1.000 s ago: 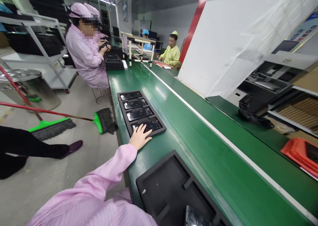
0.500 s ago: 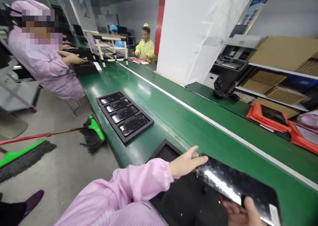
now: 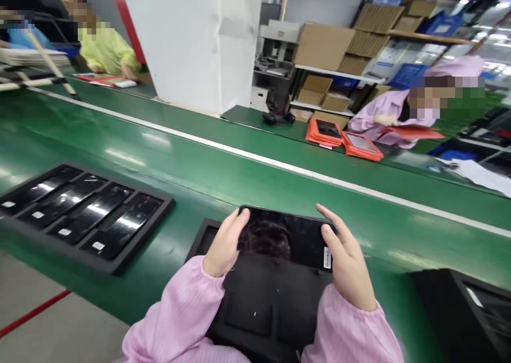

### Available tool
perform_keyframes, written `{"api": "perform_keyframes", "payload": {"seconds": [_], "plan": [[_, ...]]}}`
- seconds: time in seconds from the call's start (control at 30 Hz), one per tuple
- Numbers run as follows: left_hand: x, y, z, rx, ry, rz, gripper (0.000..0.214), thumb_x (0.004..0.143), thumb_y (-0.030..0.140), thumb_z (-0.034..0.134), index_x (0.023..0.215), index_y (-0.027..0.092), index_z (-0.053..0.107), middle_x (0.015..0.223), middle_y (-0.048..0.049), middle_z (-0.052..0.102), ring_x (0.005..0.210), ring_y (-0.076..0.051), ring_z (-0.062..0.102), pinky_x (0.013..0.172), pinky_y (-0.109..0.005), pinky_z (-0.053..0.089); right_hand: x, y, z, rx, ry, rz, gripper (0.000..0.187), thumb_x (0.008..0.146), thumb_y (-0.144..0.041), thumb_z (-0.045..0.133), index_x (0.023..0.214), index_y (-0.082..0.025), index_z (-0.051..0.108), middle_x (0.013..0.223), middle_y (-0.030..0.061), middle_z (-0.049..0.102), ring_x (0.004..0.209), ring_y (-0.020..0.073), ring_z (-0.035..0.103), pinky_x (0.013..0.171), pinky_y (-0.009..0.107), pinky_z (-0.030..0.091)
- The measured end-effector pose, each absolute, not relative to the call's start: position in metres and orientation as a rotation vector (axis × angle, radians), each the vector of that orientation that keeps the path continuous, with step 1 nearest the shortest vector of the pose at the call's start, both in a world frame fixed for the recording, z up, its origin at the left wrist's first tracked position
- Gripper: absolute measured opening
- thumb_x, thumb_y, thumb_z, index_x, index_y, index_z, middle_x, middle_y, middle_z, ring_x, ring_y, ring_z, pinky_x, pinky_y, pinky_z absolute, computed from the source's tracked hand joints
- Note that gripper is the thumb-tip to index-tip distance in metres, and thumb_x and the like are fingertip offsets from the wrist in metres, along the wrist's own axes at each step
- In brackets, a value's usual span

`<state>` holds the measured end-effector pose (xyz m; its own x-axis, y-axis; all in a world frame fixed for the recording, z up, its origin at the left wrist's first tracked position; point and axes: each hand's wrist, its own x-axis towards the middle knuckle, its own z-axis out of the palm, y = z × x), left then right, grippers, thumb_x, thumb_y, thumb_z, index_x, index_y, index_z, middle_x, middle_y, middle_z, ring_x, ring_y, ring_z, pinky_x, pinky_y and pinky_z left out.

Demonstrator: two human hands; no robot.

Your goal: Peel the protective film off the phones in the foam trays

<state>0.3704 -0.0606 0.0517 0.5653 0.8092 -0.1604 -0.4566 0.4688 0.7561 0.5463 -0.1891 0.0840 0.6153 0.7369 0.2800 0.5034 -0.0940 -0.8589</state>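
The two forearms, in pink sleeves (image 3: pixel 179 307), rise from below and angle inward toward each other. The left hand (image 3: pixel 227 240) pinches the left end of a phone (image 3: pixel 283 238), its thumb laid over the upper corner. The right hand (image 3: pixel 349 256) pinches the other end, thumb pressed on the front near the upper corner, index finger stretched up past the top edge. The phone lies crosswise between the two hands, its front tilted up, a white label (image 3: pixel 327 257) beside the right hand's thumb. Below both hands a black tray (image 3: pixel 255 299) rests on the green table (image 3: pixel 191 192). Left of the left hand, a second tray (image 3: pixel 147 230) holds four phones in a row. Right of the right hand, dark trays (image 3: pixel 443 304) are cut off by the view. Beyond the hands, past a white strip (image 3: pixel 247 154), lie orange folders (image 3: pixel 314 137); farther off, a pillar (image 3: pixel 187 43) and cardboard boxes (image 3: pixel 321 46).
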Motion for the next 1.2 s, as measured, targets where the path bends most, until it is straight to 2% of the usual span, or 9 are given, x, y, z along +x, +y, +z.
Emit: {"api": "perform_keyframes", "payload": {"seconds": [0.1,0.23,0.43,0.53,0.67,0.77,0.83,0.97,1.2], "plan": [[0.366,-0.064,0.047,0.643,0.672,0.827,0.054,0.074,0.059,0.075,0.108,0.017,0.071,0.125,-0.0084,0.067,0.137,-0.029,0.044,0.116,-0.040,0.035,0.538,-0.188,0.087,-1.789,-0.943,0.320,0.050,0.092,-0.055,0.052,0.135,-0.029,0.056,0.127,0.0034,0.062,0.108,0.0259,0.061,0.099,0.041,0.045],[0.363,-0.070,0.049,0.658,0.562,0.752,0.064,0.079,0.071,0.061,0.119,0.020,0.068,0.121,-0.0080,0.069,0.131,-0.032,0.051,0.113,-0.047,0.039,0.541,-0.192,0.083,-1.698,-0.839,0.481,0.043,0.090,-0.053,0.056,0.126,-0.029,0.062,0.104,0.0041,0.069,0.076,0.0214,0.062,0.071,0.035,0.051],[0.357,-0.072,0.056,0.746,0.377,0.743,0.067,0.082,0.073,0.054,0.128,0.025,0.062,0.124,-0.0064,0.067,0.131,-0.035,0.051,0.111,-0.051,0.040,0.549,-0.189,0.085,-1.607,-0.649,0.586,0.034,0.083,-0.050,0.066,0.107,-0.026,0.067,0.090,0.0036,0.066,0.068,0.0187,0.061,0.057,0.028,0.048],[0.360,-0.073,0.044,0.846,0.309,0.745,0.094,0.069,0.085,0.055,0.139,0.024,0.051,0.138,-0.0103,0.056,0.134,-0.040,0.044,0.110,-0.053,0.040,0.546,-0.183,0.089,-1.608,-0.605,0.595,0.034,0.083,-0.050,0.064,0.106,-0.026,0.065,0.086,0.0046,0.065,0.064,0.0186,0.060,0.051,0.028,0.046],[0.376,-0.081,0.021,0.976,0.251,0.939,0.117,0.048,0.087,0.069,0.145,0.027,0.041,0.147,-0.0110,0.046,0.137,-0.040,0.040,0.112,-0.049,0.039,0.519,-0.170,0.077,-1.579,-0.642,0.659,0.034,0.090,-0.053,0.050,0.108,-0.025,0.061,0.096,0.0072,0.066,0.075,0.0218,0.065,0.055,0.030,0.050],[0.384,-0.084,0.021,0.809,0.259,1.093,0.094,0.061,0.084,0.064,0.136,0.029,0.051,0.141,-0.0081,0.053,0.132,-0.033,0.048,0.111,-0.043,0.040,0.494,-0.164,0.059,-1.545,-0.696,0.827,0.037,0.092,-0.057,0.046,0.108,-0.024,0.055,0.090,0.0060,0.066,0.073,0.0221,0.066,0.055,0.031,0.053],[0.384,-0.082,0.029,0.597,0.231,1.108,0.080,0.067,0.081,0.062,0.123,0.024,0.063,0.124,-0.0077,0.064,0.114,-0.028,0.061,0.099,-0.038,0.050,0.488,-0.167,0.054,-1.545,-0.771,1.024,0.038,0.091,-0.058,0.050,0.106,-0.024,0.051,0.082,0.0034,0.065,0.068,0.0211,0.065,0.052,0.030,0.053],[0.379,-0.078,0.041,0.313,0.124,0.725,0.079,0.069,0.078,0.064,0.106,0.009,0.070,0.094,-0.0111,0.071,0.082,-0.022,0.067,0.074,-0.029,0.055,0.505,-0.178,0.066,-1.674,-1.080,1.048,0.030,0.089,-0.050,0.063,0.090,-0.021,0.054,0.085,0.0039,0.066,0.079,0.0186,0.066,0.067,0.028,0.055],[0.380,-0.097,0.028,0.258,0.020,0.054,0.096,0.068,0.087,0.053,0.116,0.005,0.066,0.101,-0.0153,0.071,0.086,-0.023,0.067,0.081,-0.034,0.055,0.518,-0.184,0.078,-1.669,-1.044,0.450,0.024,0.094,-0.040,0.058,0.112,-0.025,0.063,0.108,0.0049,0.069,0.097,0.0201,0.067,0.080,0.031,0.056]]}}
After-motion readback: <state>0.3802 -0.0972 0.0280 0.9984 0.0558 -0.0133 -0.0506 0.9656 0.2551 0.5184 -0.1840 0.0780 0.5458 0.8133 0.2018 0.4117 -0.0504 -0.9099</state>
